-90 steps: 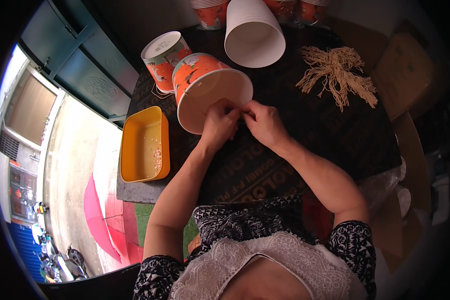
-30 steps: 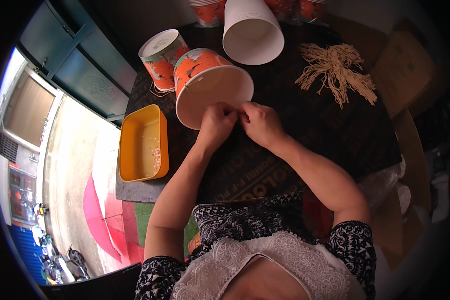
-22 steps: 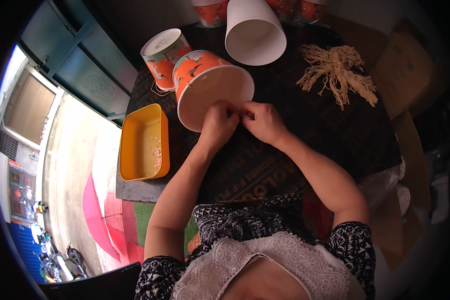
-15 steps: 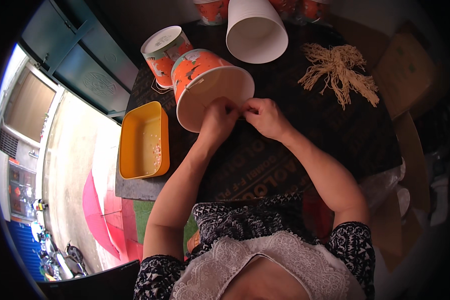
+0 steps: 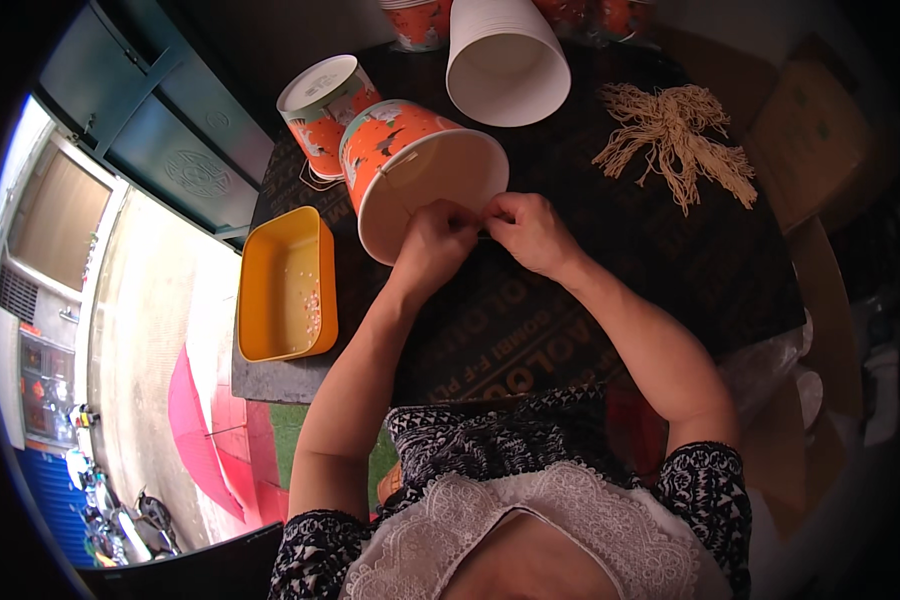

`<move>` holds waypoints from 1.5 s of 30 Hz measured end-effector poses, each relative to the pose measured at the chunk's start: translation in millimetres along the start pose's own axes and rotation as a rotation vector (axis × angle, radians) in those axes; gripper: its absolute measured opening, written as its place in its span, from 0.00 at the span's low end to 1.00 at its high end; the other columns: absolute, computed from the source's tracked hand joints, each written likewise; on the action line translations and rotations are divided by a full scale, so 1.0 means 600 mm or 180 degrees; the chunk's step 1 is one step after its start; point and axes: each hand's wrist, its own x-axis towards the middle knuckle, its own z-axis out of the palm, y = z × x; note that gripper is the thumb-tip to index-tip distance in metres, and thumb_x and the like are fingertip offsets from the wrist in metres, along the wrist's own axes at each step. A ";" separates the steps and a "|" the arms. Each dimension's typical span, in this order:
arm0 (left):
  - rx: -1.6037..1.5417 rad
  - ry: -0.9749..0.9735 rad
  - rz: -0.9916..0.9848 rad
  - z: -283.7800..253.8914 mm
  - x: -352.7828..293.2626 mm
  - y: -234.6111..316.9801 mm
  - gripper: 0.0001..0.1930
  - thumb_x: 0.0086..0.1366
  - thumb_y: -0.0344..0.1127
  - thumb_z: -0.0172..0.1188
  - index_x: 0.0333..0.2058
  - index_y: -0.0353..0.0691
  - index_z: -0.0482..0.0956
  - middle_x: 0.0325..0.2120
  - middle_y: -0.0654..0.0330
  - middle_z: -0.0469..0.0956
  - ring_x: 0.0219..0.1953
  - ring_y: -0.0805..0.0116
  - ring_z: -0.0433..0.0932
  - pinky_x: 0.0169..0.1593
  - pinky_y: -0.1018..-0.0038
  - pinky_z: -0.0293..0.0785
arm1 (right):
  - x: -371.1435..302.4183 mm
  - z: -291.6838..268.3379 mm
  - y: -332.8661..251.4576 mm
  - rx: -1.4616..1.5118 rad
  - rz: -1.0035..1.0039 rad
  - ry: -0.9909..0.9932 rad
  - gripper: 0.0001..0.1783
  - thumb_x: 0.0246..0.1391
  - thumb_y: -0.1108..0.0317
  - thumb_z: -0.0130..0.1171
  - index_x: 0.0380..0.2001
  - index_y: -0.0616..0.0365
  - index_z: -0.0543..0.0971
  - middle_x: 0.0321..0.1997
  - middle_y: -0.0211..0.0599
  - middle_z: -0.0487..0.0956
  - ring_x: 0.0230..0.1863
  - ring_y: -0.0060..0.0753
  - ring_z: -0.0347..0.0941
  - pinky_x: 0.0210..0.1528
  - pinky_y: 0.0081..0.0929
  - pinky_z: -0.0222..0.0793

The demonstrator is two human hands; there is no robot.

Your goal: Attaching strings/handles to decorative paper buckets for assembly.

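Observation:
A large orange patterned paper bucket (image 5: pixel 395 135) lies tilted on the table, its white mouth turned toward me. My left hand (image 5: pixel 436 240) reaches into that mouth, its fingers closed in a pinch close to the right part of the rim. Just outside the rim, my right hand (image 5: pixel 532 235) is pinched too, its fingertips nearly meeting the left ones. Whatever the fingertips hold is too small and covered to make out. Near the rim's upper left, a small pale piece shows on the inner wall. A bundle of beige cords (image 5: pixel 675 145) lies at the far right.
Behind the bucket stands an upturned orange bucket (image 5: pixel 325 115) with cord at its base. A white stack of nested buckets (image 5: pixel 505 75) lies at the back, beside more orange ones (image 5: pixel 417 25). A yellow bin (image 5: pixel 270 285) holding small pale bits sits at the table's left edge.
The view has shifted slightly. Both hands stay pinched at the bucket's rim, with only slight movement of the fingers.

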 end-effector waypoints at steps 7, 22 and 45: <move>0.0131 0.0104 0.0342 0.011 -0.002 -0.005 0.08 0.54 0.26 0.61 0.33 0.29 0.79 0.29 0.52 0.81 0.31 0.67 0.79 0.36 0.73 0.75 | -0.001 0.003 -0.002 -0.0026 0.0144 0.0103 0.08 0.48 0.72 0.57 0.29 0.64 0.81 0.29 0.51 0.81 0.33 0.46 0.80 0.34 0.34 0.74; 0.0041 0.0325 0.0183 0.012 0.002 -0.006 0.04 0.55 0.25 0.59 0.28 0.29 0.79 0.27 0.48 0.79 0.32 0.58 0.80 0.38 0.69 0.75 | -0.004 -0.007 -0.006 0.0092 0.0110 0.0084 0.07 0.50 0.71 0.58 0.30 0.65 0.80 0.28 0.49 0.80 0.30 0.40 0.80 0.33 0.31 0.73; 0.0615 0.0458 -0.0021 0.009 0.002 0.009 0.08 0.53 0.29 0.57 0.27 0.27 0.78 0.21 0.49 0.79 0.26 0.63 0.79 0.32 0.69 0.74 | -0.006 -0.015 -0.017 -0.0438 0.0162 -0.0313 0.09 0.45 0.75 0.51 0.28 0.63 0.80 0.29 0.51 0.80 0.32 0.50 0.78 0.36 0.36 0.74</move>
